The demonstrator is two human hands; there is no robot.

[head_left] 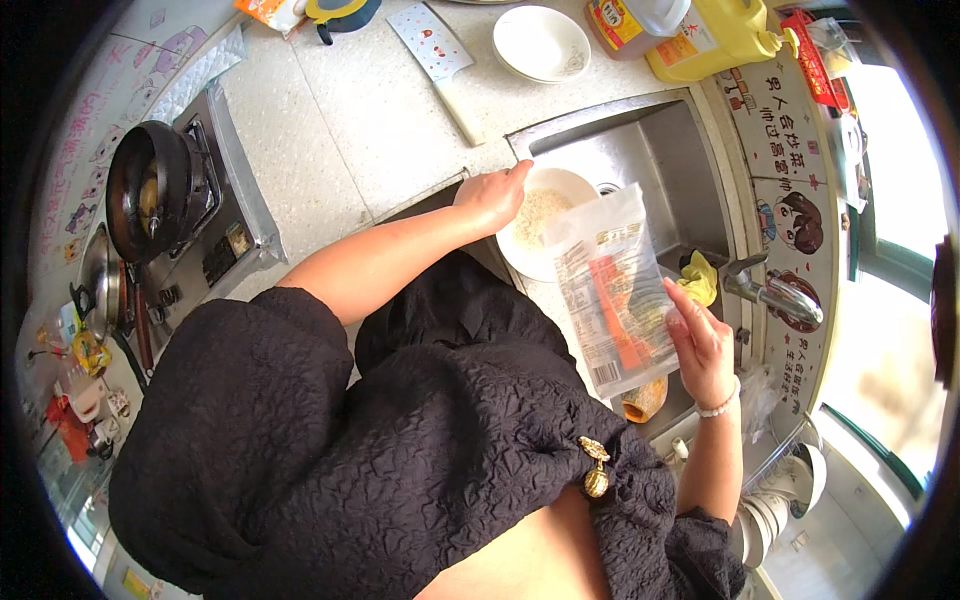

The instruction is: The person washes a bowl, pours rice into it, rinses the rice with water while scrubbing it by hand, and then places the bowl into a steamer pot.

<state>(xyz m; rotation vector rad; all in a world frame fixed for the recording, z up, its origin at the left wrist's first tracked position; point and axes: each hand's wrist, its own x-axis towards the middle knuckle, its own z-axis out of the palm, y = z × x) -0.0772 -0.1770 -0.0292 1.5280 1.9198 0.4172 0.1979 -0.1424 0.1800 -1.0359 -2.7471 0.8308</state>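
My left hand (491, 201) grips the near-left rim of a white bowl (517, 251). Pale, rice-like grains (541, 214) cover the bowl's bottom. The bowl stands at the left side of a stainless steel sink (660, 150), partly over its edge. In my right hand (701, 341) is a clear printed plastic bag (611, 300) with an orange-red band, pinched along its right side between thumb and fingers. The bag's upper left part overlaps the bowl and hides some of it. Whether anything is inside the bag, I cannot tell.
A cleaver (442, 67) and white dishes (541, 41) lie beyond the sink, near a yellow jug (701, 41). A faucet (776, 292), yellow cloth (697, 277) and cut pumpkin-like piece (646, 399) are at the right. A wok (142, 191) sits on the stove at left.
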